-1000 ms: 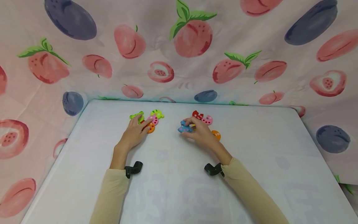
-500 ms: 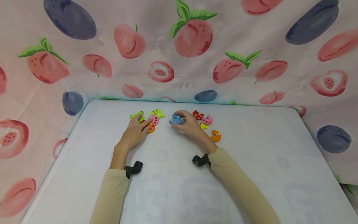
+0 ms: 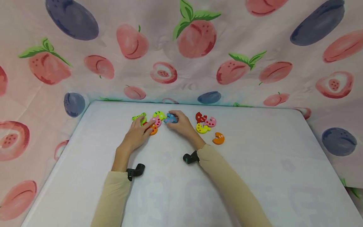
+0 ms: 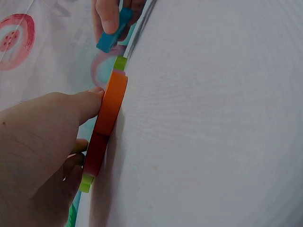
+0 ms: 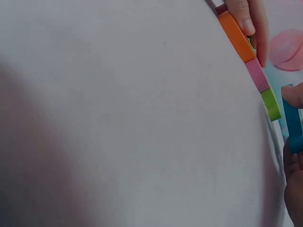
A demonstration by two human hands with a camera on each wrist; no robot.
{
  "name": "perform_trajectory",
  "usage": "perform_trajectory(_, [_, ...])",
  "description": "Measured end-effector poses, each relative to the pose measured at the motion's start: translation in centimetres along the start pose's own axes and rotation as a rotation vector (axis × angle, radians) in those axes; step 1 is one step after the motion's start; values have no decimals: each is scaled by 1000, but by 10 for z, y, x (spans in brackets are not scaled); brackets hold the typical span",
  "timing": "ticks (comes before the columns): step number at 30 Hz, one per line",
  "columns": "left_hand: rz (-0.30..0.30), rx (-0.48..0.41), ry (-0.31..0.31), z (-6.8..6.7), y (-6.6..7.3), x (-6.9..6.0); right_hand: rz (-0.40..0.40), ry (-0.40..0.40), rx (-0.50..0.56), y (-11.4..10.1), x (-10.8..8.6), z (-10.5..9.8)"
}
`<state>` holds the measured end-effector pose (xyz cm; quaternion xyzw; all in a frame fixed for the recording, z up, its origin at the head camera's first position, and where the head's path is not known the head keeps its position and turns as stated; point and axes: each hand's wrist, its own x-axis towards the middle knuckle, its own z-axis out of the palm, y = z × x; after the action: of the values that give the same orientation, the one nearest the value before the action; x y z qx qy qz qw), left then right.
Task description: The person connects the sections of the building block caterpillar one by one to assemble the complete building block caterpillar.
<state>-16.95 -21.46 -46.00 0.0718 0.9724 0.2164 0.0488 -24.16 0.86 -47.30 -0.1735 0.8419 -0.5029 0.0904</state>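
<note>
My right hand [image 3: 184, 126] pinches a blue piece with pink dots [image 3: 170, 118] between thumb and fingers, just right of a green striped piece [image 3: 159, 115]. In the right wrist view the blue piece [image 5: 292, 118] stands slightly off the green one [image 5: 271, 105]. Resting on the left group, my left hand [image 3: 135, 136] has its fingers spread over a green piece [image 3: 142, 119], a pink one [image 3: 156, 121] and an orange one [image 3: 153, 129]. A red piece [image 4: 95, 153] is mostly hidden under it, and its thumb touches the orange piece [image 4: 112, 101] in the left wrist view.
Right of my right hand lie a red piece [image 3: 200, 117], a pink piece [image 3: 210, 122] and a yellow piece [image 3: 202, 128] close together. An orange piece marked 10 [image 3: 218, 138] lies nearer on the white table [image 3: 255, 176]. Fruit-patterned cloth [image 3: 195, 72] hangs behind.
My right hand has carried the blue piece leftward from the right group to beside the green striped piece, uncovering the yellow and orange pieces. My left hand has stayed in place.
</note>
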Motion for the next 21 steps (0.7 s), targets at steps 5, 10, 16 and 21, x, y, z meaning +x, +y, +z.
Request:
perform_trajectory(5, [1, 2, -3, 0, 0, 0, -15, 8, -29, 2, 6, 7])
perform_trajectory(10, [-5, -2, -9, 0, 0, 0, -23, 20, -51, 0, 10, 11])
perform_trajectory(16, [-4, -1, -11, 1, 0, 0, -17, 17, -63, 0, 12, 13])
perform_trajectory(21, [-1, -3, -8, 1, 0, 0, -15, 12, -70, 0, 12, 14])
